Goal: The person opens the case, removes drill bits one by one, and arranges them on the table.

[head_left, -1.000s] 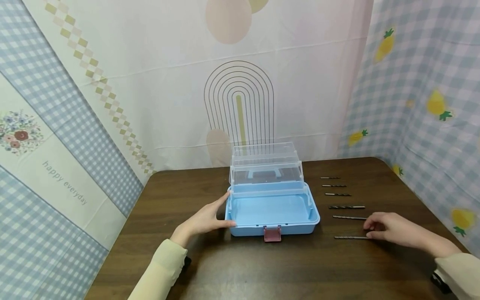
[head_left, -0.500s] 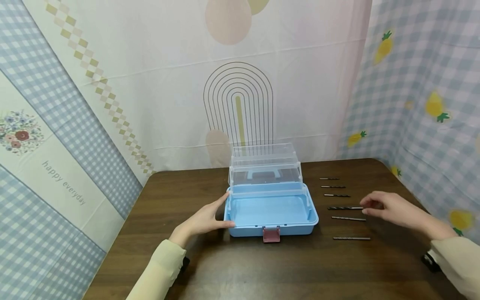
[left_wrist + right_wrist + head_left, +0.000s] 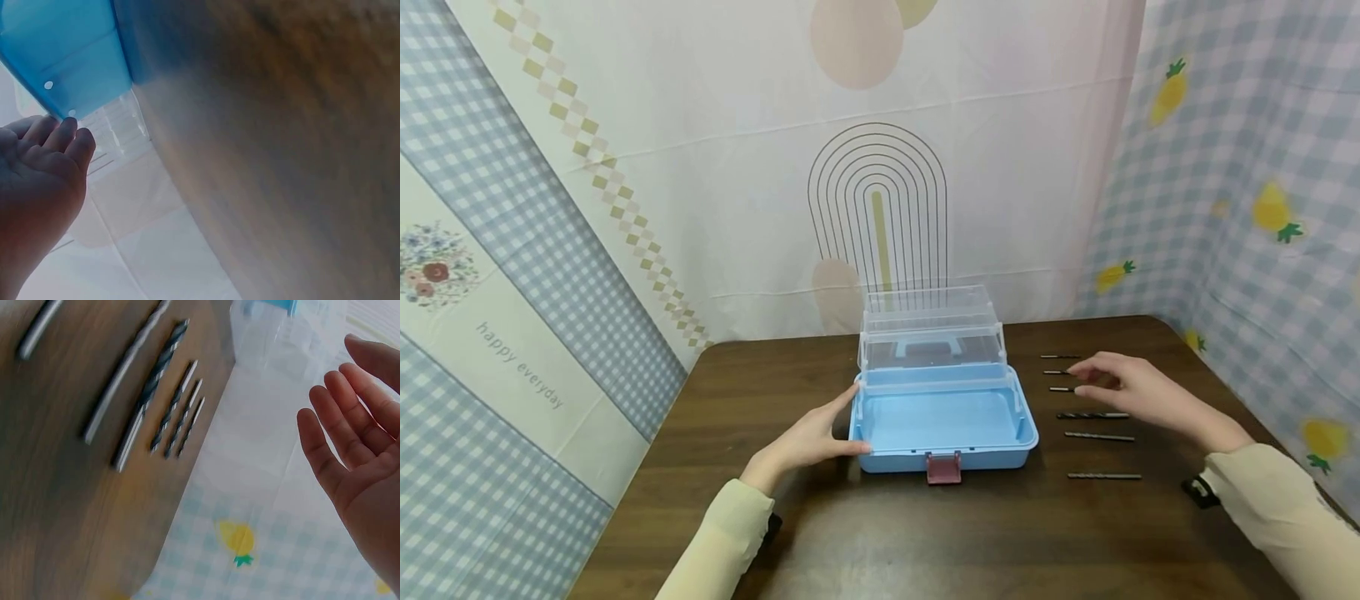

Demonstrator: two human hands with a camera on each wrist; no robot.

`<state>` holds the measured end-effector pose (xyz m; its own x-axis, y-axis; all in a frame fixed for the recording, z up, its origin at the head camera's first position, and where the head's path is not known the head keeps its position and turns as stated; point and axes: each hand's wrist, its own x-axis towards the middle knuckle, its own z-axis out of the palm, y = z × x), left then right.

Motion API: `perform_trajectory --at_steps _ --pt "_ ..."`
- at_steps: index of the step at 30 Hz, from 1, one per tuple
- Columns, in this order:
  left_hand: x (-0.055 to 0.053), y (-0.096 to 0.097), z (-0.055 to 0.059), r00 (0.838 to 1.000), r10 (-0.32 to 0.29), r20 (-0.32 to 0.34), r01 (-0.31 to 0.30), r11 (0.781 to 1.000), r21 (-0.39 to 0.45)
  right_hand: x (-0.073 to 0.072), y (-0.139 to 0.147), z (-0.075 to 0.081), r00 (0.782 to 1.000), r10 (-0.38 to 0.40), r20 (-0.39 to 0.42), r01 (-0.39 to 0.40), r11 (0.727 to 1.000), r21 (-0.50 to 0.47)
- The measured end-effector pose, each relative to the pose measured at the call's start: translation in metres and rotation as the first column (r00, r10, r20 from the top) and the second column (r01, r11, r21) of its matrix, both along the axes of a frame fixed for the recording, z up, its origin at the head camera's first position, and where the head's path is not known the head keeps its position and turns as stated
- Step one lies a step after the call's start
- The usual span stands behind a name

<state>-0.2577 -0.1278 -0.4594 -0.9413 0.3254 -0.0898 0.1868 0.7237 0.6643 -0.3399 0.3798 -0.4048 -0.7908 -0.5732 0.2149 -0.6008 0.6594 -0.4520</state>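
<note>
A light-blue storage box (image 3: 943, 460) with clear fold-out trays (image 3: 932, 333) stands open on the table. My left hand (image 3: 801, 437) rests against its left side, thumb on the front rim and fingers along the edge. To the right lie several drill bits in a column, from a long grey one (image 3: 1103, 477) in front to a thin one (image 3: 1060, 357) at the back. My right hand (image 3: 1123, 387) hovers over the two small drill bits behind the thick black drill bit (image 3: 1092, 415), hiding their right ends. In the right wrist view its fingers (image 3: 325, 431) are loosely bent and hold nothing.
A reddish latch (image 3: 943, 468) hangs down at the box's front. The brown wooden table (image 3: 887, 533) ends at a patterned cloth (image 3: 760, 208) behind, and checked cloths hang at both sides.
My right hand has moved back and to the left, from the front drill bits past the thick one to the small ones. The left hand, box and drill bits have stayed in place.
</note>
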Motion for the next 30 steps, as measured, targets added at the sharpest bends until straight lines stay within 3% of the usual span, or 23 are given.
perform_trajectory --at_steps 10,17,23,30 --pt "0.002 0.002 -0.001 1.0 0.019 -0.024 -0.018 0.999 0.036 0.0 -0.025 -0.013 0.999 0.031 0.032 -0.03 0.999 -0.045" --pt "0.004 0.005 0.004 0.998 -0.001 -0.063 0.004 0.999 0.034 -0.002 -0.04 -0.024 0.998 0.069 0.001 -0.068 0.994 -0.088" --pt "0.002 0.007 0.014 0.991 -0.051 -0.122 0.05 0.999 -0.013 -0.003 -0.056 -0.026 0.997 0.073 -0.006 -0.074 0.991 -0.109" --pt "-0.005 0.011 0.025 0.983 -0.124 -0.133 0.12 0.992 -0.043 -0.002 -0.07 -0.028 0.996 0.084 0.009 -0.082 0.986 -0.146"
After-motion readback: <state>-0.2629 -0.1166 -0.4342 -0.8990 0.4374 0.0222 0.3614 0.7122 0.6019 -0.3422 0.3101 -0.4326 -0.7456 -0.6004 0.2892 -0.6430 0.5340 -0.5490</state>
